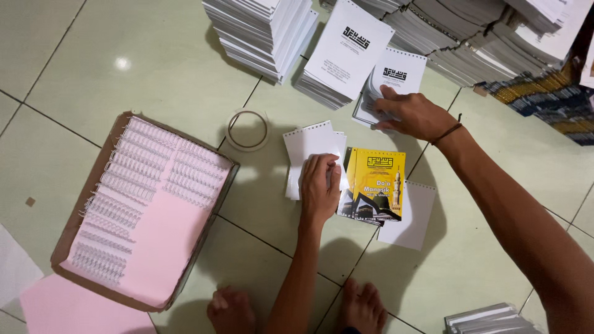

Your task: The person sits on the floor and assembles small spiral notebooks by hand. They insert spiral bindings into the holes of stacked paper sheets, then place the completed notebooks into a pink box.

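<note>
Right now our left hand presses flat, fingers curled over the edge, on a small stack of punched white sheets lying on the tiled floor, just beside a yellow booklet cover. Our right hand reaches further out and pinches the top leaves of a loose white pile, thumb underneath and fingers on top. So both hands grip paper; neither is free.

We judge the chief risk to be the right hand lifting more than one leaf, since the sheets are thin and lie close together. The pile under that hand already fans out, and a pull could slide it against the neighbouring printed stack. The sheets under our left hand sit slightly askew, so their punched edges may not line up with the cover. A white sheet half tucked under the yellow cover could also be dragged along unnoticed.

To our left an open cardboard box holds rows of white wire binding combs laid on pink paper; the far end is fuller, the near end mostly bare pink. A tape roll lies between the box and the sheets. Tall stacks of pages stand beyond.
</note>
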